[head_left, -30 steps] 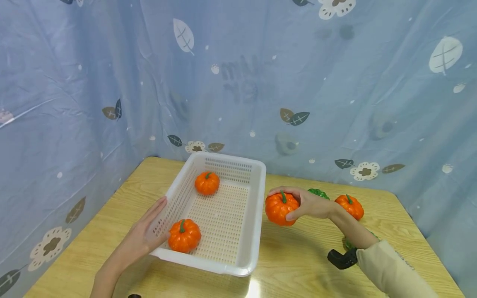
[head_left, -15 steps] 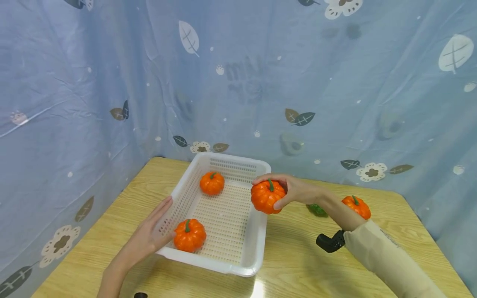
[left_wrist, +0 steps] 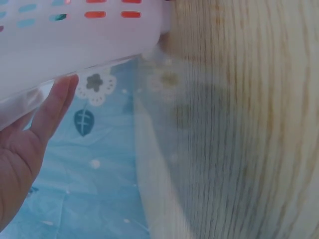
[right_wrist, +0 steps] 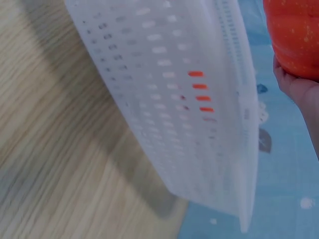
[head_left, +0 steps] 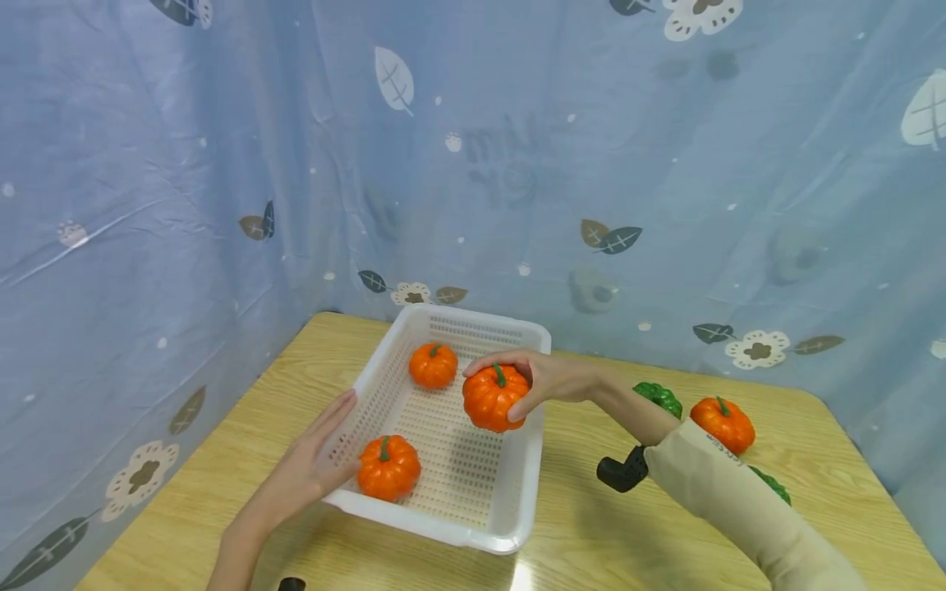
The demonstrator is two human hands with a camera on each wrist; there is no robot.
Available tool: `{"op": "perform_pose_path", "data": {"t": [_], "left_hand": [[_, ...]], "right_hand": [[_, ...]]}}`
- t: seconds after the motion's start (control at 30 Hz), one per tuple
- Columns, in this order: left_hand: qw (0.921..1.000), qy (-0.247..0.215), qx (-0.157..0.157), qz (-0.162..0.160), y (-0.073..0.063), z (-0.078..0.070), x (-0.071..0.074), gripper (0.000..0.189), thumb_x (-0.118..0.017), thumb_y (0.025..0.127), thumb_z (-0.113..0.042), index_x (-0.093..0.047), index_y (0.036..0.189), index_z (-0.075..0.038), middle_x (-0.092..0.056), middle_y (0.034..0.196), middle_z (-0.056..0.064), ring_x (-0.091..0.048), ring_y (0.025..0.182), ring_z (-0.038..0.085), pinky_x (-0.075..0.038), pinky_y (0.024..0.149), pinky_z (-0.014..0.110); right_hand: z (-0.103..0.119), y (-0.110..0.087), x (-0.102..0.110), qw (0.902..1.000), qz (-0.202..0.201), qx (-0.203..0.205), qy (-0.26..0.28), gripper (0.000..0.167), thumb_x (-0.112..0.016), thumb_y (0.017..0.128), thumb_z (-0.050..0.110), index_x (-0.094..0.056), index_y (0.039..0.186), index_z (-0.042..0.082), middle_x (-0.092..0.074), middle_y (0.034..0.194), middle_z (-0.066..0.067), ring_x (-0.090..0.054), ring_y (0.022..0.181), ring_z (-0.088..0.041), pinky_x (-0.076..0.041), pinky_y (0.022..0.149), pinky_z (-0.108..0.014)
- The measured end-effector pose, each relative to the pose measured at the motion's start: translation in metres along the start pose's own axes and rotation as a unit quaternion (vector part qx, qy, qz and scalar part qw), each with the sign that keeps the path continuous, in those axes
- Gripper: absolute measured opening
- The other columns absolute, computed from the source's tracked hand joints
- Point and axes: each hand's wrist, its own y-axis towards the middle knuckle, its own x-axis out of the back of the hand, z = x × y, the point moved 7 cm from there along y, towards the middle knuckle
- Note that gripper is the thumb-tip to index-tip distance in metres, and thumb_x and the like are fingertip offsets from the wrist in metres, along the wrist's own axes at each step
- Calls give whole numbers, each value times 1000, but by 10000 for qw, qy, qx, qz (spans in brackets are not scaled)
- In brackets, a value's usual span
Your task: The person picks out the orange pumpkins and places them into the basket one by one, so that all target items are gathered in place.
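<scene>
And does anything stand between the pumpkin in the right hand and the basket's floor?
Nothing visible does. The held pumpkin is over the white basket; the far pumpkin and near pumpkin inside sit left of it. Whatever lies directly behind it is hidden.

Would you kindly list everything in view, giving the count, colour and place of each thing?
Basket: 1, white, on the table.
Pumpkins inside: 2, orange with green stems; far pumpkin and near pumpkin, both toward the basket's left side.
Held pumpkin: 1, orange, above the basket.
Table pumpkin: 1, orange, right part of the table.
Green ribbed items: 2, green, right part of the table, both partly hidden.
Table: 1, light wood, under everything.
Printed cloth: blue, around the table; number of pieces unclear.
Black device: 1, black, at the right wrist.
Black piece: 1, black, bottom edge, mostly cut off.
Sleeve: 1, beige, right arm.
Left hand: 1, bare, at the basket's left side.
Right hand: 1, bare, gripping the held pumpkin.
</scene>
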Motion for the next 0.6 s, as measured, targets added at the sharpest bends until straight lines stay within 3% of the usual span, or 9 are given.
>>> {"op": "perform_pose_path", "data": {"t": [0.4,0.6], "left_hand": [[9999,20,-90,-72,1,-8,-1,80,-73,81,-20,-33,148,-4,-26,155,16,-28,136,43,-28,102,64],[9998,170,-43,-116,0,-7,1,82,-73,80,-21,-32,149,-5,-26,156,12,-28,137,42,-26,103,63]], "right_hand": [[-40,31,-21,9979,564,-288,-167,73,-77,82,17,-40,142,1,-50,135,-9,-51,117,-22,-46,98,-42],[-48,44,-27,9958,762,-485,-179,70,-76,81,10,-43,143,6,-47,140,-12,-51,121,-21,-45,100,-39]]}}
